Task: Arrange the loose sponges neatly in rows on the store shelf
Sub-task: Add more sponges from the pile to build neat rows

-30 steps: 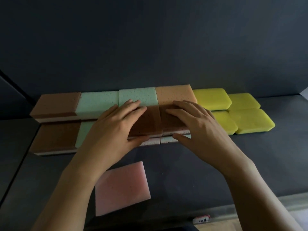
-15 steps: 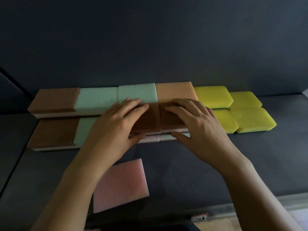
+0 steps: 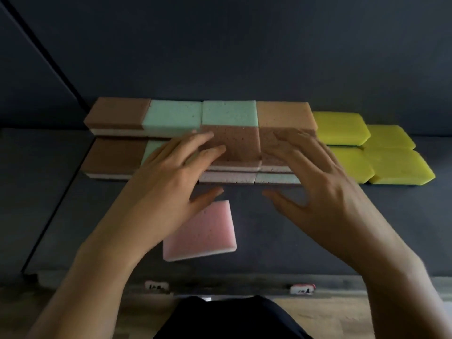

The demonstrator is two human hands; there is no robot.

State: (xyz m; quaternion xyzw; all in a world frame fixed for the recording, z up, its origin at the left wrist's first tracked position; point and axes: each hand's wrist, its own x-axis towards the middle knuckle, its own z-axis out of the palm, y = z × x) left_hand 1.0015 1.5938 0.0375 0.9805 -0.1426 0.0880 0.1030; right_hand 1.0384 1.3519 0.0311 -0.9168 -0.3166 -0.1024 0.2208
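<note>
Head view: a loose pink rectangular foam sponge [image 3: 205, 233] lies on the dark shelf [image 3: 305, 241] before the brown-and-green sponge rows [image 3: 230, 113]; yellow sponges [image 3: 391, 165] adjoin their right end. Over the rows the left hand [image 3: 171, 174] and right hand [image 3: 315, 184] spread open, holding nothing.

Left tag [image 3: 156, 286]: white, near, print blurred
Right tag [image 3: 302, 288]: white with red, near
Floor [image 3: 342, 319]: pale wood, nearest
Wall [image 3: 244, 45]: dark, far

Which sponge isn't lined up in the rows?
The pink sponge: it lies alone and skewed at the front of the shelf, while the other sponges sit packed in rows at the back.
</note>
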